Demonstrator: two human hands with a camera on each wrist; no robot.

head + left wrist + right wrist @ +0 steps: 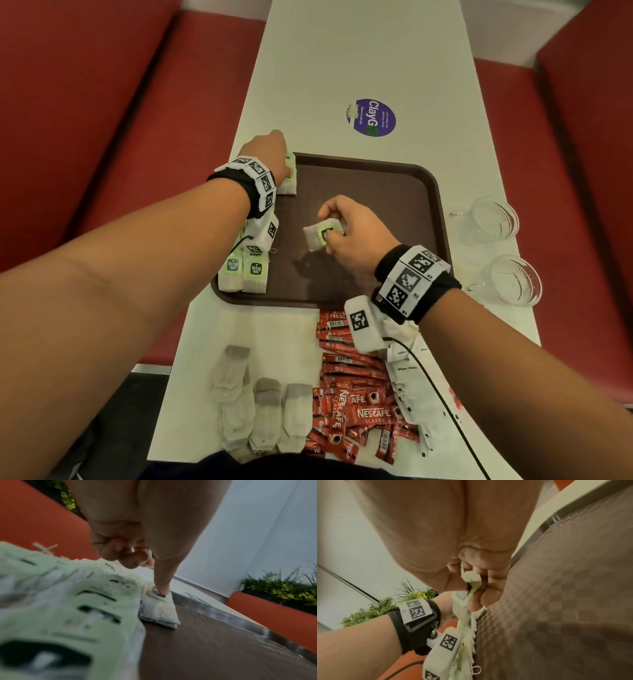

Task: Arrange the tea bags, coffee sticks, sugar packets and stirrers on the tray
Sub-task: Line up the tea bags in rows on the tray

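Observation:
A brown tray [376,192] lies on the white table. Green-tagged tea bags [245,270] lie in a row along its left edge, blurred and close in the left wrist view [68,601]. My left hand [286,164] is at the tray's far left corner. One straight finger [163,585] presses on the tag of the farthest tea bag [159,612], and the other fingers are curled in. My right hand [342,222] hovers over the tray's middle and pinches another tea bag [320,234] by its green tag [471,582].
On the table in front of the tray lie loose tea bags [253,404], red coffee sticks [356,404] and white sugar packets [407,387]. Two glasses [493,219] [513,281] stand to the right of the tray. Red benches [102,120] flank the narrow table.

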